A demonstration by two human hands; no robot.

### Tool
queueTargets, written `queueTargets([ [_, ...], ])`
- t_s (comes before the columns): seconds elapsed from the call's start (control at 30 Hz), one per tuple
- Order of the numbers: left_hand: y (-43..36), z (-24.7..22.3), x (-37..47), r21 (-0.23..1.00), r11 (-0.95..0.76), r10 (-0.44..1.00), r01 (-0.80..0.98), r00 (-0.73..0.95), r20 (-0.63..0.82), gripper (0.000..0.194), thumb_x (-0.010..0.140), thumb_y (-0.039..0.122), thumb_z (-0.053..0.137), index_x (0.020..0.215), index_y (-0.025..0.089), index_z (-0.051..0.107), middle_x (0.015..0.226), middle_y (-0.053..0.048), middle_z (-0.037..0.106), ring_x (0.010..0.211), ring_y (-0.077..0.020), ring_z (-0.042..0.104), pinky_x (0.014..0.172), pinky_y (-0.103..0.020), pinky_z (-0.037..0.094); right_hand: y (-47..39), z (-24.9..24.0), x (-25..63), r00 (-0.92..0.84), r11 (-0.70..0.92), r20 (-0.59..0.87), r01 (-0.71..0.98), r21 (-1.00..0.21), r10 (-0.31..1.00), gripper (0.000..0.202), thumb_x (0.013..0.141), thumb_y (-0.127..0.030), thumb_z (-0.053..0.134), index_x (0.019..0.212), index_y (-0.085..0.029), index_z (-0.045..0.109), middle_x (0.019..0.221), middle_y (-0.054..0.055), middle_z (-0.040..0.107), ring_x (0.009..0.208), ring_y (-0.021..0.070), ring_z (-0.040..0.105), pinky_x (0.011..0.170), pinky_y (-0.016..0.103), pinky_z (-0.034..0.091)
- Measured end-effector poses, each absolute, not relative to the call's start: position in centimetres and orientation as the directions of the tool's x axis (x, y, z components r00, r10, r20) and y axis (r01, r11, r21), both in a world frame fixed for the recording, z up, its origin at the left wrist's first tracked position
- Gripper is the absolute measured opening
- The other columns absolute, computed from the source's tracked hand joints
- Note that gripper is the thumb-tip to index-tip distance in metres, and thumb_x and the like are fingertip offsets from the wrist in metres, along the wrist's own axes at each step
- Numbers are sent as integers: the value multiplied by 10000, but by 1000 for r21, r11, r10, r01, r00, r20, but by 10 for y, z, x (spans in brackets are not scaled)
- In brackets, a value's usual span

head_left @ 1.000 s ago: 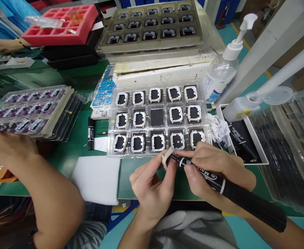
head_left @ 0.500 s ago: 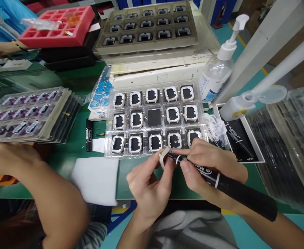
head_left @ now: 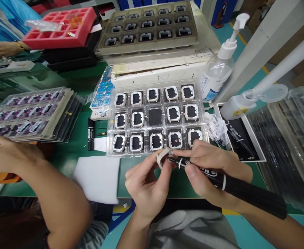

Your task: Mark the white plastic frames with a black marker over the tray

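Note:
Between thumb and fingers, my left hand [head_left: 149, 183] pinches a small white watch case frame [head_left: 161, 157], tilted up at the tray's near edge. My right hand [head_left: 214, 169] grips a black marker pen [head_left: 216, 178]. Its tip lies at the inner side of the frame; whether it touches I cannot tell. My right index finger reaches to the frame's right end. Just beyond both hands is a clear plastic tray [head_left: 109, 129] with rows of similar white frames on black pads. One middle compartment shows only its black pad [head_left: 155, 117].
A folded white foam sheet [head_left: 97, 180] and a black marker cap [head_left: 90, 134] lie left. Pump bottle [head_left: 216, 76], crumpled tissue [head_left: 216, 126] and an open box [head_left: 258, 148] stand right. Stacked trays [head_left: 69, 114] and a co-worker's arm [head_left: 56, 190] are at left.
The marker and my right hand have shifted slightly right, its tip drawn back a little from the frame. My left hand keeps its hold. The whole view has shifted slightly.

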State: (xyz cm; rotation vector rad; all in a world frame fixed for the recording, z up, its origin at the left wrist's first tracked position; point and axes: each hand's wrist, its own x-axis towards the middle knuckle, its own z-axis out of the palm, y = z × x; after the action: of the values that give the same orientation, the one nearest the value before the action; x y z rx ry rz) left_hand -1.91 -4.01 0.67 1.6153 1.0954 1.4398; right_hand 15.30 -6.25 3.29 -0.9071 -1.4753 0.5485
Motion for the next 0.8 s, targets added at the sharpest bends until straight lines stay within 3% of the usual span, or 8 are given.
queueTargets([
  [0.2,-42,8,-19,924,-372,928,91,19,372,362,898,56,833,1195,262,856,920,17,855,734,-120,794,761,-183,654,-62,35,154,62,581,607,223,-782,793,313,954,-29,703,1144,-276,733,1042,44,823,849,208,782,781,421,644],
  [0.3,-40,13,-19,970,-243,969,-16,37,243,216,928,121,838,1100,247,870,851,16,837,671,-112,775,682,-170,645,-63,39,159,15,514,528,205,-833,849,225,966,-47,704,975,-273,712,825,8,768,790,198,754,758,416,651],
  [0.43,-34,14,-21,973,3,992,-231,120,26,58,937,231,865,994,232,863,808,11,803,633,-104,746,617,-166,632,-64,40,164,-85,475,470,258,-842,879,268,979,-59,688,809,-262,653,712,4,705,929,237,810,793,412,672],
  [0.63,-29,20,-20,926,146,979,-347,186,-85,147,870,287,933,921,182,845,726,-1,764,528,-93,695,544,-163,600,-66,34,162,-46,516,522,246,-821,852,215,974,-66,705,864,-250,704,812,27,769,988,273,822,843,444,701],
  [0.8,-27,36,-18,893,264,960,-365,193,-205,209,849,317,938,915,154,826,770,-60,812,616,-180,789,528,-197,623,-63,34,167,65,530,568,288,-798,820,174,1031,-188,679,884,-223,765,847,77,784,827,230,762,754,421,696],
])
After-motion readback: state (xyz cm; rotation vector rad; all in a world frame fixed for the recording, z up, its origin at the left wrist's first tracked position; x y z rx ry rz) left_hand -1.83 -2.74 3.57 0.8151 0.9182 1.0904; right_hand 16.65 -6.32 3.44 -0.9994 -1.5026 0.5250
